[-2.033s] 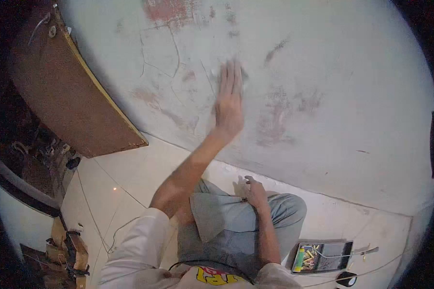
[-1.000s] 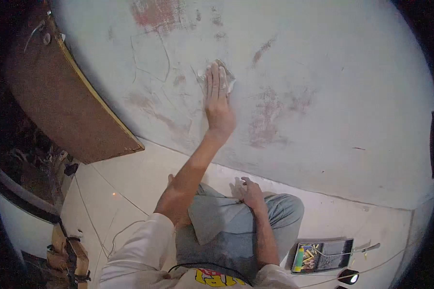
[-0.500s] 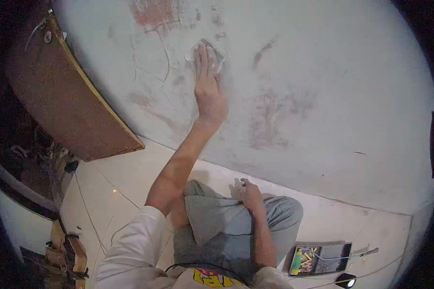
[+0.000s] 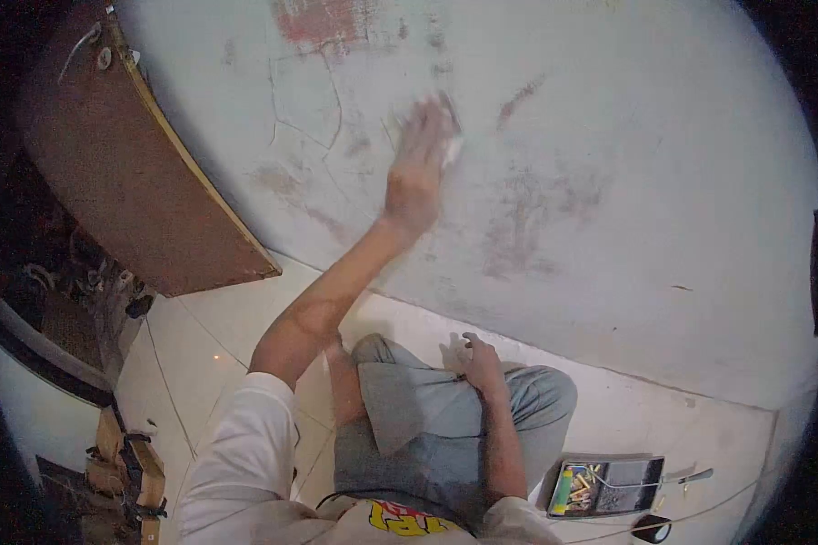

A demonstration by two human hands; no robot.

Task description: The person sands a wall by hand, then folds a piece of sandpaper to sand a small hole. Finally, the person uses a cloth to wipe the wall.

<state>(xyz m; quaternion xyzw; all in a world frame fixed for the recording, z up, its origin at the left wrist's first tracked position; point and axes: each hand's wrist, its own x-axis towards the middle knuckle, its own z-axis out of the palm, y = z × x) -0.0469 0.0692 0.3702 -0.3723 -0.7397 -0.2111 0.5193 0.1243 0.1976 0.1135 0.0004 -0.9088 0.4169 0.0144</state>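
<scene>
Against the grey, scuffed wall [image 4: 645, 154], my left hand [image 4: 418, 163] presses a thin pale sheet [image 4: 453, 150]. Its fingers are extended over the sheet and blurred by motion; most of the sheet is hidden under them. Reddish and dark patches mark the wall around this hand. Low at the centre, my right hand [image 4: 483, 363] rests by the knee on the grey trousers [image 4: 427, 409]. Its fingers are loosely bent and apart, with nothing visible in them.
A brown wooden panel [image 4: 154, 182] stands at the left. A black tray [image 4: 609, 486] with small yellowish pieces lies on the tiled floor at the lower right, near a small black object [image 4: 652, 528]. Wooden pieces [image 4: 145, 472] are at the lower left.
My left hand has slid down and slightly right along the wall with the sheet. The view has shifted a little. My right hand stays by the knee.
</scene>
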